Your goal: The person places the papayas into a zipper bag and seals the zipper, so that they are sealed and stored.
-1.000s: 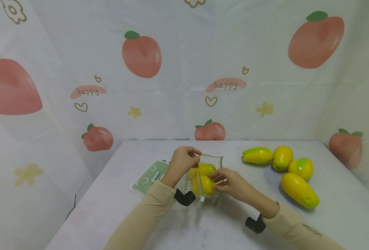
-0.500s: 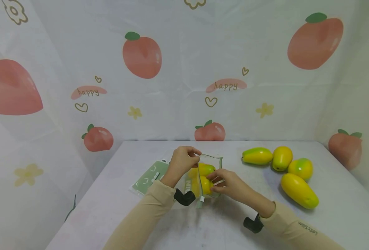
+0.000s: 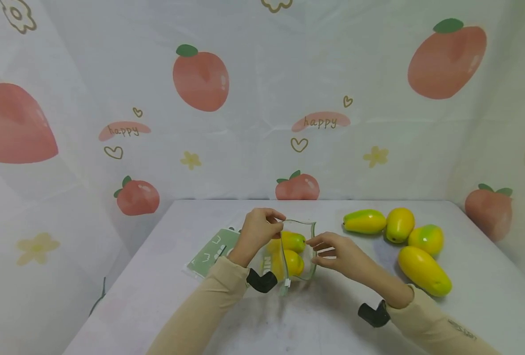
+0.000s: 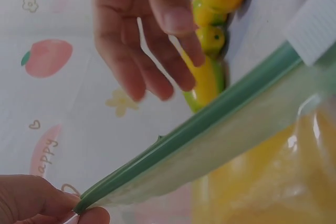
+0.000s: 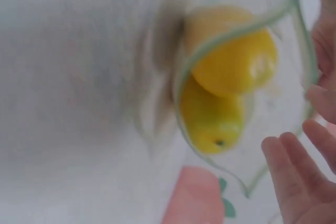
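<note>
My left hand point(image 3: 259, 232) pinches the green upper edge of a clear zip bag point(image 3: 283, 254) between thumb and fingers, and the bag's mouth stands spread toward the right. A white slider point(image 4: 314, 24) sits on the green zip strip in the left wrist view. Inside the bag lie two yellow-green fruits, like papayas or mangoes: an upper fruit point(image 3: 294, 241) with a green end and a lower yellow fruit point(image 3: 295, 263). My right hand point(image 3: 341, 252) hovers at the mouth's right side, fingers loosely bent, holding nothing. In the right wrist view its fingers point(image 5: 286, 166) are apart from both fruits.
Several similar fruits lie on the right of the table, among them a greenish long fruit point(image 3: 364, 222) and a large yellow fruit point(image 3: 424, 271). A flat green patterned packet point(image 3: 212, 252) lies left of the bag. A printed cloth point(image 3: 253, 148) hangs behind the table.
My right hand has drawn back to the right, away from the lower fruit in the bag's mouth. My left hand keeps its pinch on the edge in the same place.
</note>
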{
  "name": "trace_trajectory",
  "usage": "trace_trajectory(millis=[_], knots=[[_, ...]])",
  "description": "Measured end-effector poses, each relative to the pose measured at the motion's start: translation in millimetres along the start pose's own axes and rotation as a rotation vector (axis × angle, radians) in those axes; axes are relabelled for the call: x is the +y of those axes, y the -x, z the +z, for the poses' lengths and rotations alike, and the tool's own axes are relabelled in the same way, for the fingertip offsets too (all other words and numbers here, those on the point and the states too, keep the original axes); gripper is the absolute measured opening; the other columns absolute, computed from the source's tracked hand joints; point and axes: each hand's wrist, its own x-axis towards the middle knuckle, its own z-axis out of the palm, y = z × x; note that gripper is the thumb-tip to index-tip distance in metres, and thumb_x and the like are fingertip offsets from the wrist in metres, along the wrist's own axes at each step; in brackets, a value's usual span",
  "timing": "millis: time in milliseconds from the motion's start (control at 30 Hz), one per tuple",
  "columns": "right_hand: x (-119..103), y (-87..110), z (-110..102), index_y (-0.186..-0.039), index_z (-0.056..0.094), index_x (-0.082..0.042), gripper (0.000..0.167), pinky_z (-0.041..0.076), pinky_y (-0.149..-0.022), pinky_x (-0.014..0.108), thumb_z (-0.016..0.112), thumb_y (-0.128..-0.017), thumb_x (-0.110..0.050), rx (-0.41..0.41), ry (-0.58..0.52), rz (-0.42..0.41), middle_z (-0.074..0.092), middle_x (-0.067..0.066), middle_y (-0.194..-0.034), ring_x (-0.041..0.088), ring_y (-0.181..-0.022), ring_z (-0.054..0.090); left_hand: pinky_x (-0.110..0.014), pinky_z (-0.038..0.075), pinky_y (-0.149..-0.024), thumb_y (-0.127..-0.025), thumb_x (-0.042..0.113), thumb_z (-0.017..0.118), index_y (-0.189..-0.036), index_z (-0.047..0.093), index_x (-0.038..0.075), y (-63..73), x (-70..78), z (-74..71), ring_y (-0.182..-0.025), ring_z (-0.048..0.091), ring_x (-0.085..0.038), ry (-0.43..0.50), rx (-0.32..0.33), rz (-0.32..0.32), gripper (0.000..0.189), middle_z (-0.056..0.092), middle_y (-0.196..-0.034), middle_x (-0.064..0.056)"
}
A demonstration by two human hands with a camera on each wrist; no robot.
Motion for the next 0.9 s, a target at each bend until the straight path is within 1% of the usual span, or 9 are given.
trace_trajectory(millis=[100, 200, 333, 500, 633, 667, 767, 867, 900], knots=[[0, 5.3, -10, -0.117, 0.063, -0.001, 0.035, 0.057, -0.086, 0.037, 0.072, -0.084, -0.008, 0.056, 0.023, -0.005, 0.065, 0.016, -0.115, 0.035, -0.103, 0.066, -0.026, 0.059, -0.062, -0.083, 0.004, 0.063, -0.095, 0.074, 0.005, -0.5, -0.9, 0.9, -0.061, 0.069, -0.021, 0.015, -0.007, -0.007, 0.017, 0.065, -0.073, -0.007], [0, 10.9, -21, -0.116, 0.063, 0.002, 0.036, 0.058, -0.083, 0.036, 0.074, -0.082, -0.006, 0.124, 0.045, -0.04, 0.066, 0.017, -0.114, 0.036, -0.102, 0.066, -0.027, 0.059, -0.063, -0.084, 0.004, 0.063, -0.095, 0.074, 0.005, -0.8, -1.6, 1.6, -0.065, 0.07, -0.025, 0.015, -0.009, -0.008, 0.016, 0.066, -0.074, -0.008], [-3, 21.0, -38, -0.118, 0.062, 0.004, 0.039, 0.057, -0.084, 0.037, 0.074, -0.083, -0.008, 0.194, 0.064, -0.036, 0.066, 0.018, -0.117, 0.034, -0.103, 0.066, -0.026, 0.059, -0.063, -0.084, 0.004, 0.063, -0.095, 0.074, 0.005, -1.1, -2.3, 2.7, -0.064, 0.07, -0.025, 0.01, -0.009, -0.006, 0.016, 0.066, -0.073, -0.007], [-4, 34.4, -58, -0.122, 0.06, 0.001, 0.041, 0.057, -0.085, 0.032, 0.072, -0.085, -0.012, 0.237, 0.076, 0.059, 0.064, 0.018, -0.121, 0.031, -0.107, 0.065, -0.027, 0.059, -0.063, -0.084, 0.004, 0.063, -0.094, 0.074, 0.005, -1.9, -2.7, 3.1, -0.062, 0.069, -0.022, 0.012, -0.009, 0.001, 0.016, 0.065, -0.073, -0.007], [1, 43.8, -71, -0.124, 0.058, 0.0, 0.043, 0.057, -0.085, 0.03, 0.071, -0.087, -0.017, 0.255, 0.105, 0.141, 0.062, 0.019, -0.124, 0.031, -0.107, 0.065, -0.027, 0.059, -0.063, -0.083, 0.004, 0.063, -0.094, 0.074, 0.005, -1.3, -2.3, 2.3, -0.064, 0.07, -0.025, 0.008, -0.007, 0.003, 0.016, 0.065, -0.072, -0.007], [3, 46.4, -74, -0.124, 0.058, 0.0, 0.043, 0.056, -0.086, 0.027, 0.07, -0.088, -0.019, 0.259, 0.113, 0.154, 0.061, 0.019, -0.125, 0.023, -0.106, 0.066, -0.027, 0.059, -0.064, -0.084, 0.004, 0.063, -0.094, 0.074, 0.005, -1.1, -2.2, 2.0, -0.064, 0.07, -0.026, 0.007, -0.008, 0.003, 0.016, 0.065, -0.072, -0.007], [7, 54.9, -82, -0.126, 0.056, 0.001, 0.045, 0.055, -0.088, 0.029, 0.068, -0.09, -0.023, 0.258, 0.138, 0.19, 0.06, 0.02, -0.127, 0.024, -0.109, 0.064, -0.027, 0.059, -0.064, -0.084, 0.003, 0.063, -0.094, 0.074, 0.004, -1.2, -2.7, 1.9, -0.065, 0.07, -0.027, 0.01, -0.009, 0.004, 0.016, 0.065, -0.071, -0.007], [13, 63.9, -88, -0.128, 0.055, 0.002, 0.046, 0.054, -0.086, 0.02, 0.067, -0.091, -0.023, 0.267, 0.159, 0.205, 0.059, 0.022, -0.128, 0.026, -0.11, 0.064, -0.027, 0.059, -0.063, -0.083, 0.003, 0.063, -0.094, 0.074, 0.005, -1.6, -3.2, 2.3, -0.065, 0.07, -0.027, 0.015, -0.007, 0.009, 0.015, 0.065, -0.071, -0.007], [16, 67.1, -89, -0.129, 0.055, 0.0, 0.047, 0.054, -0.086, 0.019, 0.066, -0.091, -0.025, 0.266, 0.175, 0.222, 0.059, 0.021, -0.129, 0.029, -0.111, 0.063, -0.027, 0.059, -0.063, -0.083, 0.003, 0.063, -0.094, 0.074, 0.005, -1.7, -3.5, 2.4, -0.065, 0.07, -0.027, 0.016, -0.006, 0.01, 0.015, 0.065, -0.071, -0.007]])
